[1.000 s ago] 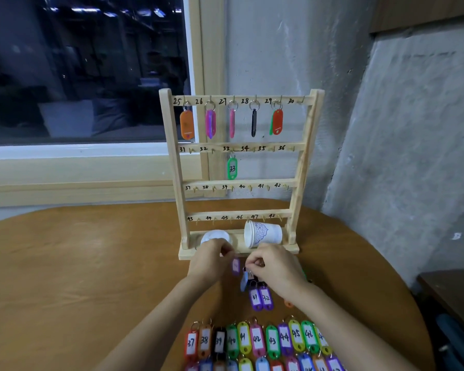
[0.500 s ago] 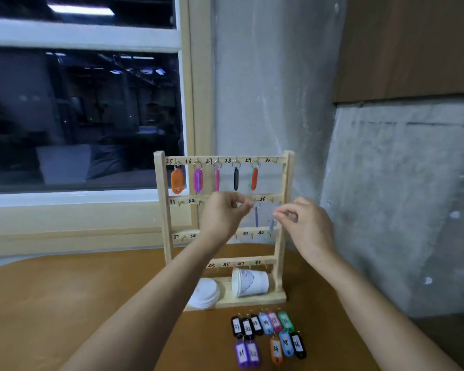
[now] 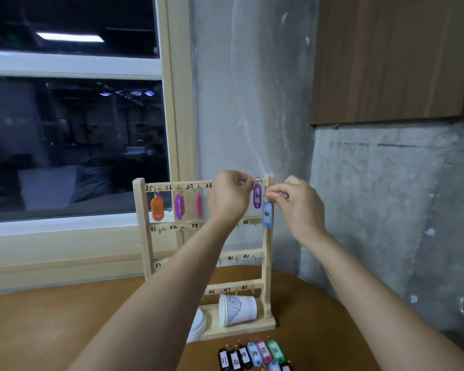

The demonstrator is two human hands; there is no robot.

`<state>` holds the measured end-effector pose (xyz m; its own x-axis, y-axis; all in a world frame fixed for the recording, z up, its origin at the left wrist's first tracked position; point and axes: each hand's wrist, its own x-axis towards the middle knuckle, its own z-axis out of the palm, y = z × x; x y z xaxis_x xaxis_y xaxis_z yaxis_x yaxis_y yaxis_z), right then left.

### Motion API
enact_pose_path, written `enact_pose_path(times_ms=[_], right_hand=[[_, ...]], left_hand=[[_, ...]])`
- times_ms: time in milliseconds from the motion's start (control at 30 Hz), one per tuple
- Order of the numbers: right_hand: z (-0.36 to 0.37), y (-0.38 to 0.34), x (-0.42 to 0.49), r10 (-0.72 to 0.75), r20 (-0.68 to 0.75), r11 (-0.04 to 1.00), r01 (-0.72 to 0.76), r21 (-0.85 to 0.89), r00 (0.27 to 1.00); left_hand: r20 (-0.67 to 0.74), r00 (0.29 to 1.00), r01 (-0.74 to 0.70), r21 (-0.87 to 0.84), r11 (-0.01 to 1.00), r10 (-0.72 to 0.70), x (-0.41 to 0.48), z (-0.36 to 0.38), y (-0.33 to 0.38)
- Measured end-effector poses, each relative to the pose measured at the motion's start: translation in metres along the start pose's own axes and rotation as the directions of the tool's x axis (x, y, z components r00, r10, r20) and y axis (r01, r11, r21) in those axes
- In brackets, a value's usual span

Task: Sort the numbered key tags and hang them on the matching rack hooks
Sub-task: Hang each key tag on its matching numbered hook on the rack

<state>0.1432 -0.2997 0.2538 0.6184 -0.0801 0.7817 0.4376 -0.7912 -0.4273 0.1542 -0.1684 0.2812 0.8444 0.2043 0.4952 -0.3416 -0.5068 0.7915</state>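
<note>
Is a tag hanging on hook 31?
No, hook 31 is bare, and tag 31 lies on the table.

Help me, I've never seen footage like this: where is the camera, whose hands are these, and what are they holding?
No machine here: a person wears the camera on their head. The left hand pinches the ring of a purple tag marked 30 at the top of the wooden rack; the right hand pinches a blue tag, also marked 30. A paper cup lies on the rack's base, and more numbered tags lie in a row on the round table.
</note>
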Motion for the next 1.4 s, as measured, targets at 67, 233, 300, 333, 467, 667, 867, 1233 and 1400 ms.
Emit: enact_pose_path(times_ms=[67, 233, 300, 333, 467, 667, 867, 1233, 1400], right_hand=[[0.001, 0.0, 0.004, 0.004, -0.002, 1.0, -0.003, 0.008, 1.0], [0.004, -0.005, 0.015, 0.015, -0.004, 1.0, -0.015, 0.009, 1.0], [0.006, -0.008, 0.019, 0.04, -0.023, 0.999, -0.04, 0.001, 0.999], [0.007, -0.009, 0.021, 0.054, -0.033, 0.998, -0.055, -0.007, 0.998], [0.016, -0.011, 0.026, 0.119, -0.053, 0.989, -0.123, -0.08, 0.991], [0.024, -0.008, 0.004, 0.11, -0.008, 0.986, -0.111, -0.121, 0.994], [0.035, 0.006, -0.06, 0.104, 0.158, 0.994, -0.096, -0.06, 0.982], [0.091, 0.03, -0.186, 0.198, 0.525, 0.98, -0.173, -0.098, 0.827], [0.099, 0.034, -0.213, 0.208, 0.593, 0.978, -0.153, -0.142, 0.778]], left_hand=[[0.001, 1.0, 0.0, 0.036, 0.999, 0.0, 0.001, 0.002, 0.001], [-0.048, 0.997, -0.049, 0.159, 0.986, 0.057, 0.004, 0.007, -0.002], [-0.054, 0.996, -0.061, 0.21, 0.976, 0.073, 0.003, 0.008, -0.005], [-0.054, 0.995, -0.07, 0.229, 0.971, 0.084, 0.003, 0.007, -0.006], [-0.016, 0.988, -0.144, 0.314, 0.939, 0.157, -0.007, 0.003, -0.01], [0.122, 0.973, -0.228, 0.353, 0.907, 0.197, -0.032, -0.004, -0.043], [0.285, 0.958, -0.151, 0.398, 0.905, 0.035, -0.07, -0.011, -0.11], [0.421, 0.864, 0.038, 0.494, 0.869, -0.277, -0.141, 0.0, -0.232], [0.492, 0.829, -0.003, 0.48, 0.878, -0.266, -0.154, 0.012, -0.249]])
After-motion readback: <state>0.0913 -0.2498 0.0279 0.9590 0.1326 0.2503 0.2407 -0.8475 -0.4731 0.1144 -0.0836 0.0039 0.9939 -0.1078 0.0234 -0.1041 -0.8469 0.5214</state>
